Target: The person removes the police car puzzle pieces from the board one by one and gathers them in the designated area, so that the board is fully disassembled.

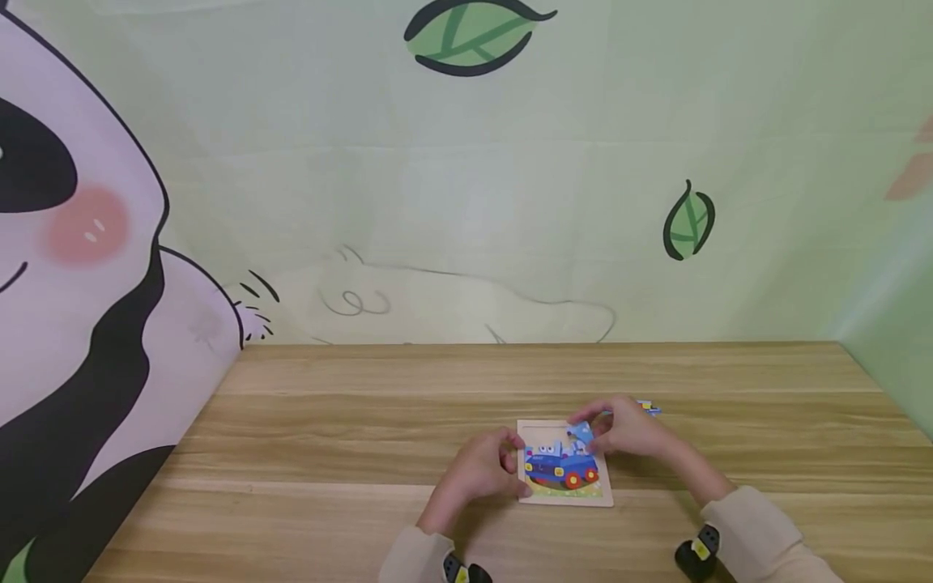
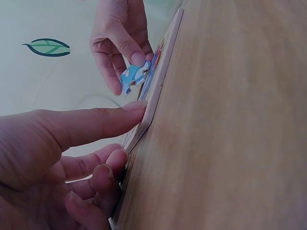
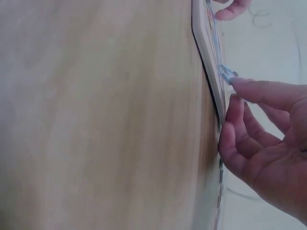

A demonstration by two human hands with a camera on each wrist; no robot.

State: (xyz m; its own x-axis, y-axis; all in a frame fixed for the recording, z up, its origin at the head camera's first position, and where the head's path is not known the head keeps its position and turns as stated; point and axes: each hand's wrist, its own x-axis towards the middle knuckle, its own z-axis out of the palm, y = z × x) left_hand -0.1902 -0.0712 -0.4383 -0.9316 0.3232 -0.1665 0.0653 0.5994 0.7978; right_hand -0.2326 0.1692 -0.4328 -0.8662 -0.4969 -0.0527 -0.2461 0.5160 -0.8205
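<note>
A square wooden jigsaw tray [image 1: 564,501] lies on the table, its picture a blue vehicle with red wheels. My left hand [image 1: 481,467] steadies it at its left side; in the left wrist view the thumb [image 2: 135,106] lies on the rim with curled fingers beside the edge. Between thumb and fingers my right hand [image 1: 632,429] pinches a light-blue puzzle piece [image 2: 132,78], tilted over the tray's upper right. Bare wood shows in the tray's upper left. The right wrist view shows the piece [image 3: 227,74] almost edge-on, close over the tray.
More colourful puzzle pieces [image 1: 647,407] lie on the wooden table [image 1: 350,429] just behind the right hand, partly hidden by it. A pale green backdrop [image 1: 466,186] with leaf and panda drawings stands along the table's back edge.
</note>
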